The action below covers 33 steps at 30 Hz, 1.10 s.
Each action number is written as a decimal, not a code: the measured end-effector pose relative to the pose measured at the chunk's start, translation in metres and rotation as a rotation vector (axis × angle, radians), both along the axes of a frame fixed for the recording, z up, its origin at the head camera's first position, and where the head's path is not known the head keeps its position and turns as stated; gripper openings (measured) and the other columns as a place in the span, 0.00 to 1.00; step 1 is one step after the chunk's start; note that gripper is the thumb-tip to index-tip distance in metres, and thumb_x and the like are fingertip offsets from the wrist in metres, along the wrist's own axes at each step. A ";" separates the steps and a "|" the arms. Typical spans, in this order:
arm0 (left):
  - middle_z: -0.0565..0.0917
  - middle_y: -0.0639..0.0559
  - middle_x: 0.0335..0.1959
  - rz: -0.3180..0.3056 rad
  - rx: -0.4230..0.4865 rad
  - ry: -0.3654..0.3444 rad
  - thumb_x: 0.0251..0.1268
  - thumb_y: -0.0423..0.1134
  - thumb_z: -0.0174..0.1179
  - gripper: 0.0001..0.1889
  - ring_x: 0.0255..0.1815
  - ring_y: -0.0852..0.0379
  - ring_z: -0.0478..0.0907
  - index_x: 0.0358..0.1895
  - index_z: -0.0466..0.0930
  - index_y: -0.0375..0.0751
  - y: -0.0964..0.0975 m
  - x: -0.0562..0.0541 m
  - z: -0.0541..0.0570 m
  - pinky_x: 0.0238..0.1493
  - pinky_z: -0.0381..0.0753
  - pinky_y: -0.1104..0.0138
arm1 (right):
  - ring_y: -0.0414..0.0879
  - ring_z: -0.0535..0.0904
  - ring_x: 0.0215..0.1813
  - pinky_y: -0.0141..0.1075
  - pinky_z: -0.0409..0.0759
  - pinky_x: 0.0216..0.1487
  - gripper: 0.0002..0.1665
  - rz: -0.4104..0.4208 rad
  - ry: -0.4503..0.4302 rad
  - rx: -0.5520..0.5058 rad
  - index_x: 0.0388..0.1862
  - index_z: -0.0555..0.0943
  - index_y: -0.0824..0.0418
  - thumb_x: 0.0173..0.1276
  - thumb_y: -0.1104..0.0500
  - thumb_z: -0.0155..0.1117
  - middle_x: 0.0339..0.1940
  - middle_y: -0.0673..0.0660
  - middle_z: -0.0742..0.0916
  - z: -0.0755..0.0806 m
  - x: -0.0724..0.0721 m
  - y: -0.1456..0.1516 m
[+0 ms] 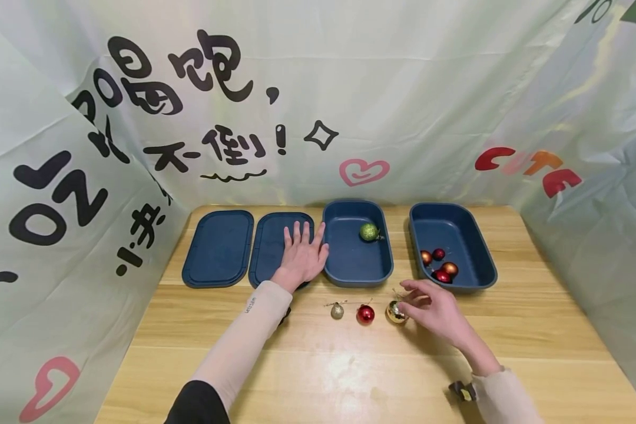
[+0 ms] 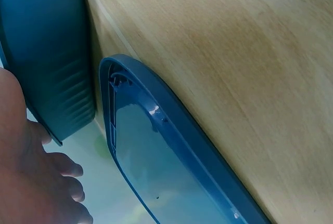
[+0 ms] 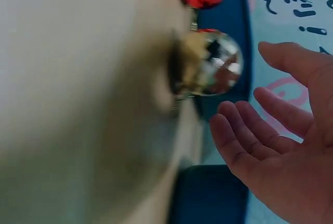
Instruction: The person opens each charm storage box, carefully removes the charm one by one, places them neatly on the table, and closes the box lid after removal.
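My left hand (image 1: 303, 256) is spread with straight fingers over the right-hand blue lid (image 1: 267, 250), its thumb side by the left rim of a blue box (image 1: 357, 274). In the left wrist view that box's wall (image 2: 49, 52) is close to the fingers; whether they touch it I cannot tell. My right hand (image 1: 434, 309) is beside a shiny gold ball ornament (image 1: 396, 312), thumb and fingers parted. The right wrist view has a gap between the fingers and the gold ball (image 3: 213, 63). Left of it lie a red ball (image 1: 365, 314) and a small glittery ball (image 1: 337, 311).
One green glitter ball (image 1: 368, 232) sits in the middle box. The right blue box (image 1: 469, 259) holds several red and copper balls (image 1: 449, 270). Another blue lid (image 1: 217, 250) lies at the far left of the wooden table (image 1: 318, 377). Printed cloth (image 1: 429, 118) hangs behind.
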State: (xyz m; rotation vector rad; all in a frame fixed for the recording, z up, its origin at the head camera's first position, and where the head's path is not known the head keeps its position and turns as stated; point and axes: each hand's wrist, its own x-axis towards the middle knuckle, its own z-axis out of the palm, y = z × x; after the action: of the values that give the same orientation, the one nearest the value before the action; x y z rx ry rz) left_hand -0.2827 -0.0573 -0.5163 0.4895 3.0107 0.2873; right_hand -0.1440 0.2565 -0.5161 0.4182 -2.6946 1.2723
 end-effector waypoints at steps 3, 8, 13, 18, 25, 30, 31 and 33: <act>0.48 0.33 0.87 0.001 -0.004 0.002 0.89 0.56 0.33 0.33 0.88 0.30 0.39 0.89 0.43 0.55 -0.001 0.000 0.001 0.84 0.34 0.34 | 0.50 0.89 0.42 0.39 0.90 0.43 0.24 -0.001 0.033 0.016 0.58 0.86 0.67 0.64 0.63 0.80 0.48 0.65 0.91 0.014 -0.015 -0.004; 0.49 0.33 0.87 0.006 0.001 0.006 0.89 0.56 0.32 0.32 0.88 0.31 0.39 0.89 0.43 0.55 -0.001 0.000 0.001 0.85 0.34 0.35 | 0.52 0.89 0.45 0.34 0.87 0.45 0.24 0.004 0.021 0.048 0.62 0.85 0.65 0.70 0.58 0.76 0.50 0.64 0.90 0.039 -0.044 -0.012; 0.48 0.34 0.87 0.009 -0.001 -0.003 0.89 0.56 0.32 0.33 0.89 0.31 0.38 0.89 0.42 0.56 -0.002 0.000 0.001 0.85 0.32 0.35 | 0.56 0.88 0.51 0.50 0.88 0.53 0.24 0.027 -0.003 0.057 0.64 0.84 0.63 0.72 0.56 0.74 0.55 0.63 0.89 0.055 -0.075 -0.025; 0.48 0.34 0.88 0.012 -0.014 -0.001 0.89 0.57 0.32 0.33 0.89 0.32 0.38 0.89 0.41 0.57 -0.001 0.000 0.002 0.85 0.33 0.36 | 0.62 0.87 0.55 0.55 0.86 0.56 0.24 0.059 -0.004 0.087 0.64 0.83 0.66 0.72 0.60 0.73 0.59 0.68 0.88 0.061 -0.104 -0.037; 0.48 0.34 0.88 0.012 -0.015 0.003 0.88 0.57 0.32 0.33 0.89 0.32 0.39 0.89 0.42 0.56 0.000 0.000 0.003 0.85 0.34 0.36 | 0.65 0.86 0.57 0.57 0.85 0.57 0.26 0.096 -0.040 0.170 0.67 0.80 0.70 0.74 0.61 0.69 0.60 0.71 0.87 0.056 -0.132 -0.047; 0.49 0.34 0.87 0.008 -0.016 0.004 0.89 0.56 0.32 0.33 0.89 0.32 0.39 0.89 0.41 0.57 0.000 0.001 0.003 0.85 0.34 0.36 | 0.65 0.85 0.59 0.57 0.85 0.58 0.27 0.070 -0.094 0.201 0.69 0.79 0.70 0.75 0.61 0.69 0.62 0.71 0.85 0.051 -0.147 -0.051; 0.49 0.34 0.87 0.007 -0.016 0.005 0.89 0.56 0.32 0.33 0.89 0.32 0.39 0.89 0.41 0.57 0.000 0.001 0.004 0.85 0.34 0.35 | 0.65 0.85 0.60 0.57 0.85 0.59 0.27 0.068 -0.105 0.208 0.69 0.79 0.70 0.75 0.61 0.68 0.63 0.71 0.85 0.050 -0.150 -0.051; 0.49 0.34 0.87 0.006 -0.018 0.007 0.89 0.56 0.32 0.33 0.89 0.32 0.40 0.89 0.41 0.57 0.000 0.001 0.004 0.85 0.34 0.35 | 0.66 0.84 0.62 0.58 0.84 0.61 0.28 0.066 -0.123 0.223 0.70 0.78 0.71 0.75 0.62 0.68 0.64 0.72 0.84 0.048 -0.155 -0.052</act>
State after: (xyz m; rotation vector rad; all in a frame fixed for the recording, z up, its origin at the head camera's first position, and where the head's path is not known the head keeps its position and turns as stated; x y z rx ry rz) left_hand -0.2816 -0.0574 -0.5128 0.4807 3.0188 0.2590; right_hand -0.2993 0.2049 -0.4684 0.4711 -2.9637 1.0483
